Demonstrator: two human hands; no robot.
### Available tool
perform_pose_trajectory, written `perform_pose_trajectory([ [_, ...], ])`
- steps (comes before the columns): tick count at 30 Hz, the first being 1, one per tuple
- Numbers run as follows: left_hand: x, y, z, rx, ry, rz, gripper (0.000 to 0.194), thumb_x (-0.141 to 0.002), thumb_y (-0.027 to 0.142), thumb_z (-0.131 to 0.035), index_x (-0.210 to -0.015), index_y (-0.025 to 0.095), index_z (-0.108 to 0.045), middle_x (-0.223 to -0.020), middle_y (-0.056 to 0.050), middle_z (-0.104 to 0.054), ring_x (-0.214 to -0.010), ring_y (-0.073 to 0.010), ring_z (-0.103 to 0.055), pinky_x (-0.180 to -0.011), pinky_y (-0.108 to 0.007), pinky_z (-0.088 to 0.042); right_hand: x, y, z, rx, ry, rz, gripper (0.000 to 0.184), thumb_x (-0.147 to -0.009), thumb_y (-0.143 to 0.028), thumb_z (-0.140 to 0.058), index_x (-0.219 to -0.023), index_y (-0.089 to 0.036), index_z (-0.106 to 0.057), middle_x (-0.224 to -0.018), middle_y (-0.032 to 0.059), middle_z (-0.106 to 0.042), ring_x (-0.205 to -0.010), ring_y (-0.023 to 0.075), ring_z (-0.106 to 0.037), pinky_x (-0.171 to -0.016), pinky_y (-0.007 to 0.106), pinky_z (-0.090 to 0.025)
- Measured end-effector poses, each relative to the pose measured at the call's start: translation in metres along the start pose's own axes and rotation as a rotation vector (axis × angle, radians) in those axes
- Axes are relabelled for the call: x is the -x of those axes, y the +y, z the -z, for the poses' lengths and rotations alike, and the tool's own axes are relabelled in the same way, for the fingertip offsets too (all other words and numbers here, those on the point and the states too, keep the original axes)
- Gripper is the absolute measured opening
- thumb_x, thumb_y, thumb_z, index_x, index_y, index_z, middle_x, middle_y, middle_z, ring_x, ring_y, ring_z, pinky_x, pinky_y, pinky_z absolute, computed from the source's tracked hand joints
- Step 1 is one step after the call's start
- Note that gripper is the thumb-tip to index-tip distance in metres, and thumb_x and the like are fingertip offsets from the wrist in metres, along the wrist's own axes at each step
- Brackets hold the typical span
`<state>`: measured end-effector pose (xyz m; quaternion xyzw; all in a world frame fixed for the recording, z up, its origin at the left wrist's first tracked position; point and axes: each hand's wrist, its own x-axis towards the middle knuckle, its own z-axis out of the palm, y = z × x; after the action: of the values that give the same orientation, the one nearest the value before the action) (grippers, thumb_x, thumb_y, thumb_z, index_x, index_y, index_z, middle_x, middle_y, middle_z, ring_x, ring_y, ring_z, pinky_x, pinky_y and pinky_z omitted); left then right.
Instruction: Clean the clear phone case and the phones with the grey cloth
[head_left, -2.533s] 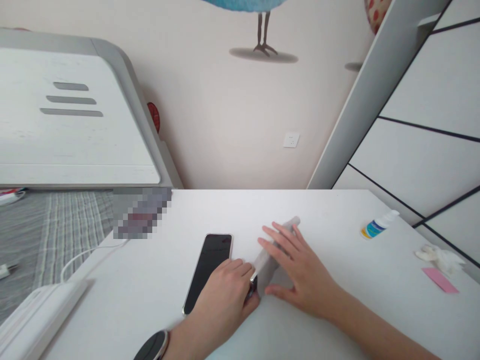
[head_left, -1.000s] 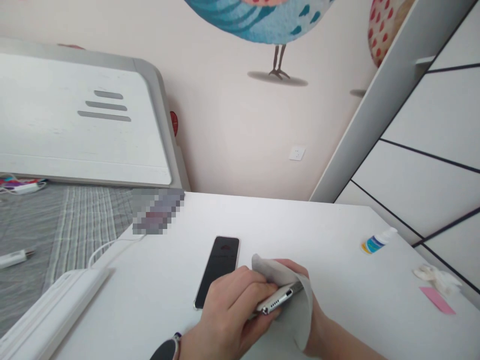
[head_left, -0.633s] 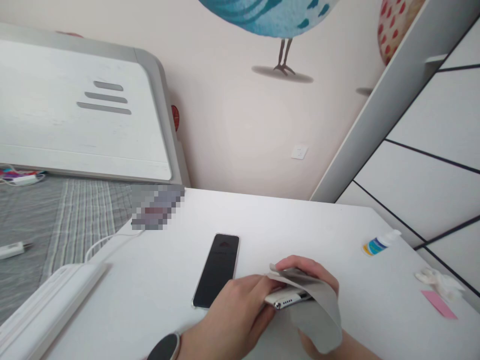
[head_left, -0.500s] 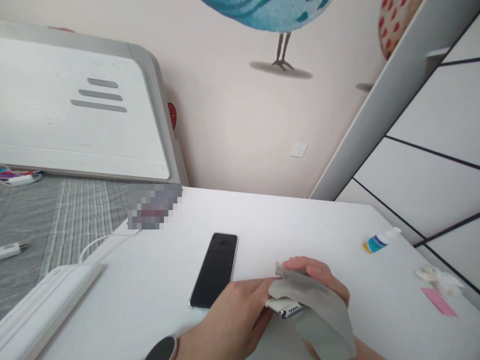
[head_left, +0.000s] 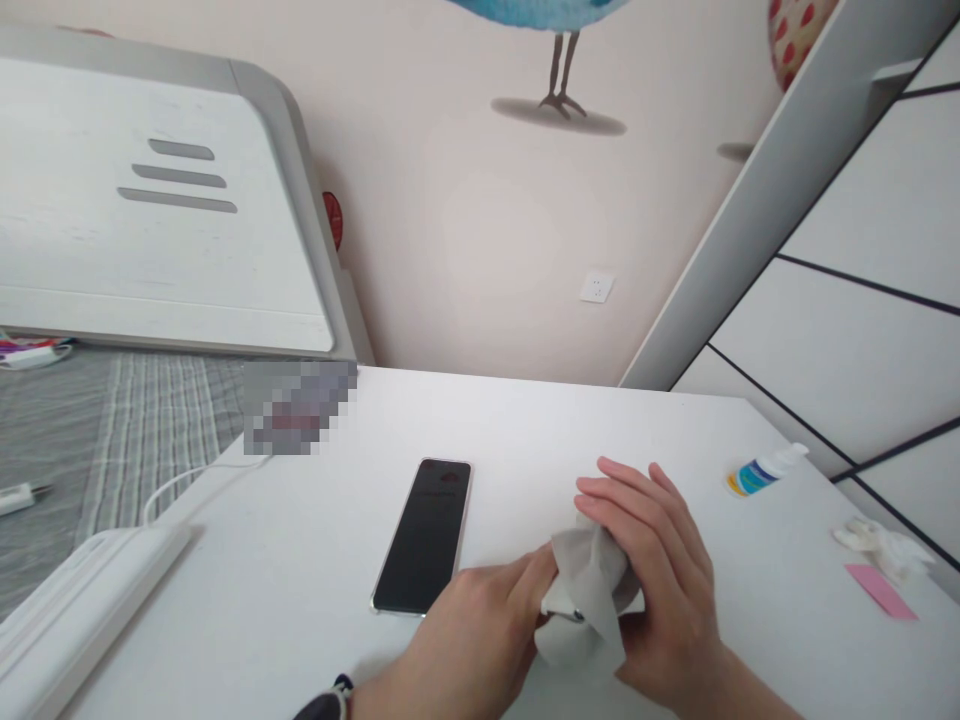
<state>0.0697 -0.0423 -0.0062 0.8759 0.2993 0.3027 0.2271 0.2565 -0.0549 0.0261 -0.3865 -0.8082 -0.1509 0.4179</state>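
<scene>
My left hand (head_left: 480, 625) grips the near end of a white phone (head_left: 561, 606) that is mostly wrapped in a grey cloth (head_left: 589, 590). My right hand (head_left: 652, 570) lies over the cloth and the phone, fingers stretched forward and pressing the cloth down. A second phone (head_left: 424, 535) with a black screen lies face up on the white table (head_left: 510, 430), just left of my hands. A dark watch (head_left: 322, 705) shows on my left wrist.
A small bottle with a blue label (head_left: 761, 470) lies at the table's right side, with a crumpled tissue (head_left: 881, 535) and a pink slip (head_left: 881, 590) nearer the right edge. A white cable (head_left: 187, 480) and a white flat device (head_left: 90, 590) sit at the left. A bed with grey checked bedding (head_left: 112, 430) lies beyond.
The cloth-covered phone was lifted off the table by both hands, then brought down again. My right hand moved from under the cloth to flat on top of it.
</scene>
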Motion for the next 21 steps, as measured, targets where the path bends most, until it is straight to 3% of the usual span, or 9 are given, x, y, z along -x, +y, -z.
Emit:
perform_pose_trajectory([
  [4, -0.001, 0.000, -0.001, 0.000, -0.029, -0.022, 0.036, -0.091, 0.000, -0.042, -0.113, 0.024, -0.058, -0.099, -0.002, -0.074, -0.076, -0.0175, -0.072, -0.067, -0.023, -0.060, 0.002, -0.007, 0.003, -0.053, -0.012, 0.068, 0.030, -0.090, -0.024, -0.050, -0.115, -0.015, -0.064, -0.114, 0.0110, -0.075, -0.123, 0.0294, -0.064, -0.123, 0.049, -0.027],
  [8, -0.001, 0.000, -0.003, -0.003, -0.035, -0.041, 0.039, -0.091, 0.001, -0.044, -0.119, 0.025, -0.058, -0.102, -0.003, -0.074, -0.078, -0.0184, -0.074, -0.068, -0.023, -0.060, 0.002, -0.013, 0.007, -0.056, -0.049, 0.188, 0.034, -0.096, -0.013, -0.036, -0.114, -0.016, -0.066, -0.110, 0.0046, -0.078, -0.120, 0.0205, -0.066, -0.127, 0.038, -0.018],
  [12, -0.001, 0.000, -0.003, 0.008, -0.051, -0.008, 0.039, -0.091, 0.000, -0.045, -0.120, 0.022, -0.055, -0.108, -0.004, -0.074, -0.081, -0.0188, -0.075, -0.070, -0.024, -0.062, -0.003, -0.003, 0.006, -0.050, -0.034, 0.074, 0.032, -0.091, -0.023, -0.050, -0.119, -0.011, -0.062, -0.111, 0.0122, -0.074, -0.119, 0.0276, -0.064, -0.120, 0.048, -0.031],
  [15, 0.000, -0.001, -0.004, 0.018, -0.083, 0.029, 0.041, -0.091, 0.000, -0.048, -0.126, 0.021, -0.052, -0.110, -0.005, -0.075, -0.080, -0.0190, -0.075, -0.071, -0.026, -0.062, -0.005, 0.000, 0.006, -0.069, -0.004, -0.011, 0.025, -0.085, -0.025, -0.058, -0.107, -0.013, -0.061, -0.101, 0.0126, -0.071, -0.109, 0.0285, -0.066, -0.111, 0.050, -0.040],
  [17, 0.000, -0.003, -0.006, 0.025, -0.097, 0.038, 0.047, -0.091, 0.001, -0.051, -0.133, 0.021, -0.050, -0.118, -0.007, -0.074, -0.084, -0.0196, -0.076, -0.075, -0.027, -0.063, -0.005, -0.003, 0.007, -0.083, -0.021, 0.048, 0.019, -0.085, -0.019, -0.053, -0.102, -0.016, -0.061, -0.096, 0.0097, -0.072, -0.103, 0.0249, -0.068, -0.113, 0.045, -0.039],
  [21, -0.001, -0.004, -0.006, 0.034, -0.082, 0.017, 0.046, -0.092, 0.005, -0.053, -0.135, 0.021, -0.050, -0.126, -0.010, -0.071, -0.102, -0.0234, -0.074, -0.088, -0.031, -0.061, -0.004, -0.011, 0.010, -0.096, -0.044, 0.167, 0.028, -0.086, -0.010, -0.043, -0.103, -0.016, -0.064, -0.095, 0.0048, -0.076, -0.098, 0.0190, -0.071, -0.120, 0.036, -0.031],
])
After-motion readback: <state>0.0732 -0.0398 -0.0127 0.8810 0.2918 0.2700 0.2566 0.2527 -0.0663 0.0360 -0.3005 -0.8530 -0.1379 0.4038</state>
